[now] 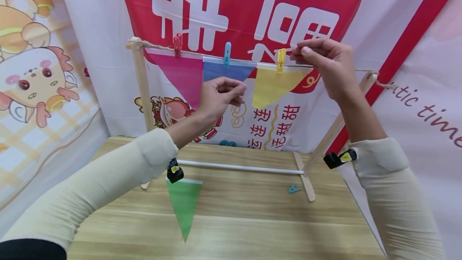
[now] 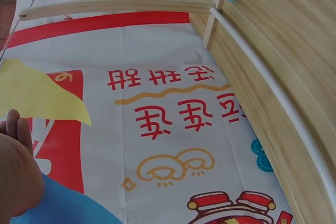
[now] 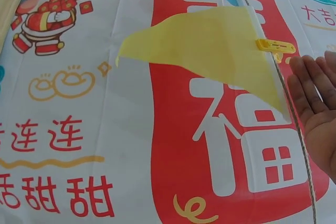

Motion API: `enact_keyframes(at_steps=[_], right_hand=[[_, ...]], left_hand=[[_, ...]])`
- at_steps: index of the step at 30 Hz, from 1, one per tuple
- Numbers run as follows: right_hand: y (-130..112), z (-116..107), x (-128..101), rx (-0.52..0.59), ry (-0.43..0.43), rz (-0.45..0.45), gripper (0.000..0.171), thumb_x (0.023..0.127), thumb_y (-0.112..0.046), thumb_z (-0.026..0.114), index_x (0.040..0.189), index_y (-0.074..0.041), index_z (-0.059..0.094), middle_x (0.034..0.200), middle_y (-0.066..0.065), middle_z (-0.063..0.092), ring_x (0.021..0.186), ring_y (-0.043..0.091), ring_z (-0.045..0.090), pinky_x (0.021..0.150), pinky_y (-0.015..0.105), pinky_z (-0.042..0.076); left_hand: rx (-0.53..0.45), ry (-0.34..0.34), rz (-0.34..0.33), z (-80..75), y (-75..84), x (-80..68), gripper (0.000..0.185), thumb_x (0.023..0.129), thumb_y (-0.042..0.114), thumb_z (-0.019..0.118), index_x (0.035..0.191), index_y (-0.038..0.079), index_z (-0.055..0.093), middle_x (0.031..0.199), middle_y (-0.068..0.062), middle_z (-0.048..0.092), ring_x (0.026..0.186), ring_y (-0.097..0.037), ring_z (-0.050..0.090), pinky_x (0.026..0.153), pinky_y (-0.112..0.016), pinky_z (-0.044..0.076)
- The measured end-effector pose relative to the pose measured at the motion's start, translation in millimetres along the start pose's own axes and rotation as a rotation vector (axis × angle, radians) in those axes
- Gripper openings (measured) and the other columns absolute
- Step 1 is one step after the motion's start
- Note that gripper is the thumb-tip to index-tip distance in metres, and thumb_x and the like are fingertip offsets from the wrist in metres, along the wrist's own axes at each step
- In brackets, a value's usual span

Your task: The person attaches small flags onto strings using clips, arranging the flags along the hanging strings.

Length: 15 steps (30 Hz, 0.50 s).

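Note:
A wooden rack (image 1: pixel 142 87) carries a string (image 1: pixel 155 45) with three pennants. The pink pennant (image 1: pixel 182 73) hangs on a red clip (image 1: pixel 177 45), the blue pennant (image 1: pixel 223 71) on a blue clip (image 1: pixel 227 54), and the yellow pennant (image 1: pixel 272 85) on a yellow clip (image 1: pixel 280 60). My right hand (image 1: pixel 319 59) is up at the string beside the yellow pennant's top right corner. In the right wrist view its fingers (image 3: pixel 310 93) lie fairly straight next to the string (image 3: pixel 294 114). My left hand (image 1: pixel 221 93) hovers in front of the blue pennant's tip with its fingers curled; nothing shows in it.
A green pennant (image 1: pixel 184 206) lies on the wooden table (image 1: pixel 252 220) near the front. A teal clip (image 1: pixel 294 189) lies by the rack's right foot (image 1: pixel 304 179). A white rod (image 1: pixel 238 167) joins the rack's feet. Printed banners hang behind.

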State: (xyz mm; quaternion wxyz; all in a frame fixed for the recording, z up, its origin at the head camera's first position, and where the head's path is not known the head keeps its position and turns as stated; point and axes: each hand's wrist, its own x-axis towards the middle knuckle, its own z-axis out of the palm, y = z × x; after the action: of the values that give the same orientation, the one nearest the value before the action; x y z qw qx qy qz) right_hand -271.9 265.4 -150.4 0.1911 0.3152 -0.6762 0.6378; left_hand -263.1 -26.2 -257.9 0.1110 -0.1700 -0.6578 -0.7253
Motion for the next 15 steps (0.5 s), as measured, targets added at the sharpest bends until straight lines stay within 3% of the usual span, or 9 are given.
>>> enact_keyframes(at_steps=[9, 15], right_hand=[[4.8, 0.8, -9.2, -0.021, -0.026, -0.06, 0.03, 0.103, -0.01, 0.08, 0.126, 0.009, 0.08, 0.119, 0.013, 0.086, 0.108, 0.025, 0.086, 0.1, 0.027, 0.067], [10.4, -1.9, -18.9, -0.033, -0.086, -0.021, 0.028, 0.104, -0.007, 0.077, 0.128, 0.007, 0.08, 0.121, 0.011, 0.086, 0.11, 0.023, 0.086, 0.101, 0.027, 0.067]], left_hand=[[-0.006, -0.031, -0.011, -4.8, -4.3, -3.7, 0.021, 0.105, 0.021, 0.082, 0.12, 0.006, 0.083, 0.11, -0.021, 0.084, 0.081, -0.017, 0.085, 0.081, -0.033, 0.072], [0.001, -0.053, -0.025, -9.3, -11.5, -6.2, 0.021, 0.106, 0.02, 0.081, 0.12, 0.005, 0.083, 0.109, -0.022, 0.084, 0.081, -0.017, 0.084, 0.081, -0.034, 0.072]])
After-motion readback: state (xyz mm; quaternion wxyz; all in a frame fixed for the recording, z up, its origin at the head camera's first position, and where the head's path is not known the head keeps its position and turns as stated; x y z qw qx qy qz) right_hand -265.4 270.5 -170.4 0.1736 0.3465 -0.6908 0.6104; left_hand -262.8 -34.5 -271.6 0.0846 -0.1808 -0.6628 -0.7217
